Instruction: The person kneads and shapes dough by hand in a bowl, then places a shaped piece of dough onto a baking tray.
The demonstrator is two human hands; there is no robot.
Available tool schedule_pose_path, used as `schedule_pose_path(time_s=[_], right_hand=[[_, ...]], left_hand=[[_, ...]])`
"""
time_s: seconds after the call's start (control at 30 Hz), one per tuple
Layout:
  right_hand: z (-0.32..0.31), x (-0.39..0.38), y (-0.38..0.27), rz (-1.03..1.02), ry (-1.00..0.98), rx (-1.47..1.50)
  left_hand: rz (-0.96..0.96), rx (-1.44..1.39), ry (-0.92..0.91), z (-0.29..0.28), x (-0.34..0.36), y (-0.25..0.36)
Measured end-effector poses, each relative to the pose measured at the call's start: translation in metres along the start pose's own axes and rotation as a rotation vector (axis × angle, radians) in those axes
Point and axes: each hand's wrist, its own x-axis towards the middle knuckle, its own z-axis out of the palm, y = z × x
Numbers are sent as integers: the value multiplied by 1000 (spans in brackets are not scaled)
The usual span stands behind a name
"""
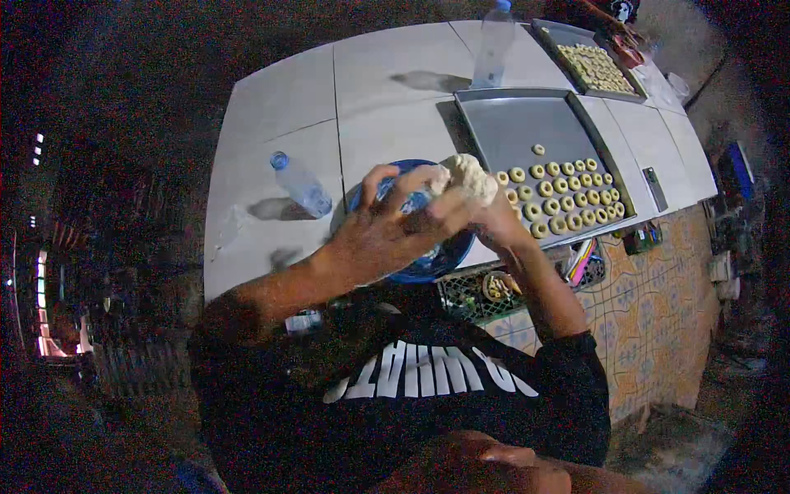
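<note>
A lump of pale dough [471,179] is held up above the rim of a blue basin [448,257]. My right hand [496,221] is closed round the dough from the right and below. From the left, my left hand [387,230] reaches across the basin with its fingers bent, its fingertips gripping whitish dough at the lump's side. Both hands hide much of the basin and its contents. To the right lies a grey metal tray [522,123] with rows of small dough rings [568,202] over its nearer part.
A clear bottle [300,185] stands left of the basin, and a taller one [494,49] behind the tray. Farther back, another tray [597,66] full of dough pieces lies near another person's hand. A dark crate [477,300] with odds and ends sits below the table's front edge.
</note>
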Motion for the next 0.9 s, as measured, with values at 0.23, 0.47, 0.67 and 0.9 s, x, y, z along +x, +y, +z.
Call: schedule_pose_path(time_s=[0.23,0.47,0.67,0.9], right_hand=[[14,-2,-19,-18,-185,-636],[3,39,24,-476,-107,-1048],[-2,39,-11,-261,-13,-1523],[-13,62,-13,-822,193,-1471]], left_hand=[[276,99,31,25,24,-26],[95,229,-51,47,48,-53],[-218,-76,-341,62,35,-55],[-1035,-1651,-311,117,23,-38]])
